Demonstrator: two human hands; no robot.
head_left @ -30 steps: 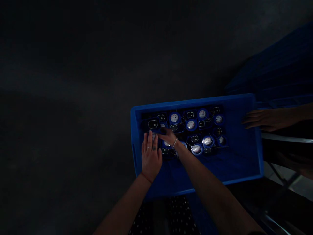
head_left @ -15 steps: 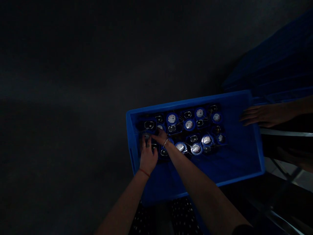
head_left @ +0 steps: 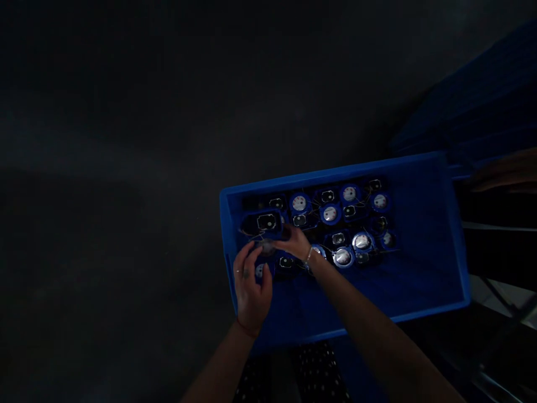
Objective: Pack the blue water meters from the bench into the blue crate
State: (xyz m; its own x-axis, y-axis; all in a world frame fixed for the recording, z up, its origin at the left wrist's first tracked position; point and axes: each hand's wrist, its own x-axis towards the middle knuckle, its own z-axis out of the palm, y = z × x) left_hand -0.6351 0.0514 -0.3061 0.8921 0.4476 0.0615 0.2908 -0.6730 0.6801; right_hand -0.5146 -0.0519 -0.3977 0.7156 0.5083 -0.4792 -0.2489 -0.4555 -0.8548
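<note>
Inside a blue crate [head_left: 423, 235] lie several water meters with round white dials and black boxed displays. My right hand [head_left: 296, 243] grips the right side of one water meter [head_left: 266, 223] at the left end, its thumb and fingers closing on the edge. That meter's dial is blurred and faces up between my hands. My left hand [head_left: 253, 285] is just in front of it, fingers apart and curved, the fingertips at the meter's near left edge. Under the left hand's thumb shows another water meter [head_left: 260, 271], partly covered.
Rows of water meters [head_left: 330, 213] with thin wires fill the crate's middle. A co-worker's hand [head_left: 503, 170] is at the right, beyond the crate's right rim. Another blue container [head_left: 470, 106] stands at the upper right. The surroundings are very dark.
The gripped water meter and both my hands have shifted right and towards me. My left fingers have drawn back from the dial. The co-worker's hand has left the crate's right rim.
</note>
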